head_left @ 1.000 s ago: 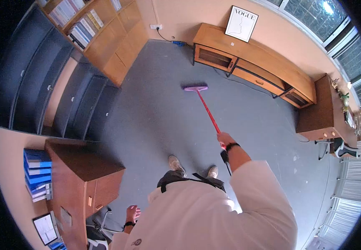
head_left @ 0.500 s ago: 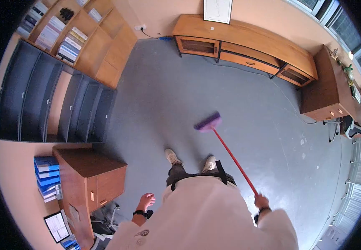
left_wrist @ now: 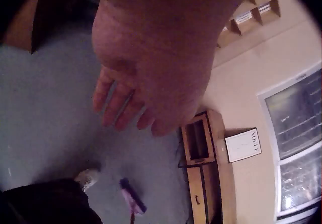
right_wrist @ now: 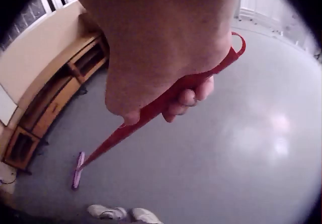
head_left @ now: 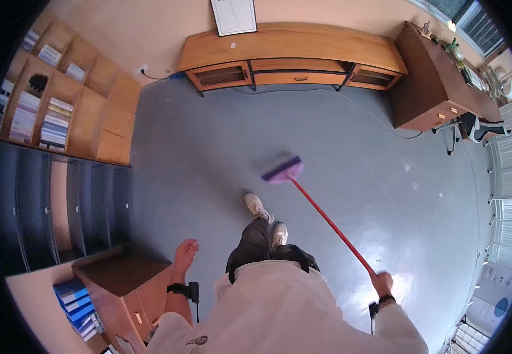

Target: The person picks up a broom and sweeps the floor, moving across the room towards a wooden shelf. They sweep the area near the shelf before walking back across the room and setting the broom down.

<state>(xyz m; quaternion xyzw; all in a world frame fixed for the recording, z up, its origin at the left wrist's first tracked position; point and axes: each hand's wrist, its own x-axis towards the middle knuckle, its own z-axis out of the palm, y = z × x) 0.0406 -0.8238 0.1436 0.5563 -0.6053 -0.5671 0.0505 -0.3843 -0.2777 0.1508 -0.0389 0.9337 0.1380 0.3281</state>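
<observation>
- Right hand (head_left: 381,282), lower right of the head view: your fingers are curled tight round the top end of the broom (head_left: 327,219), on its red handle.
- Left hand (head_left: 185,251), lower left of centre: it holds nothing, with fingers loosely straight, and hangs just beside the brown worktop (head_left: 120,270).
- Shoes (head_left: 256,206), mid-frame: one is set ahead of the other.
- Broom head (head_left: 282,170), purple, centre of frame: it sits low over the grey floor (head_left: 209,130), just beyond your front shoe. Blur hides whether the bristles touch.
- Pale specks (head_left: 406,168), right of centre: they lie scattered on the floor, well apart from the broom head.
- Low wooden sideboard (head_left: 291,50), top centre: it stands against the wall, with a framed print (head_left: 234,16) on it.
- Open bookshelves (head_left: 61,112), upper left: books fill several compartments.
- Progress, as a judgement: the sweeping looks well short of finished. The specks lie uncollected, no gathered heap shows anywhere, and the broom is working the middle of the floor.
- Right-wrist view only: this view shows your curled fingers close up and the hanging loop (right_wrist: 236,43) at the handle's end.
- Left-wrist view only: this view shows your bare palm and straight fingers, confirming the hand is free.
- Head view only: this is the one view with the specks and both hands together.
</observation>
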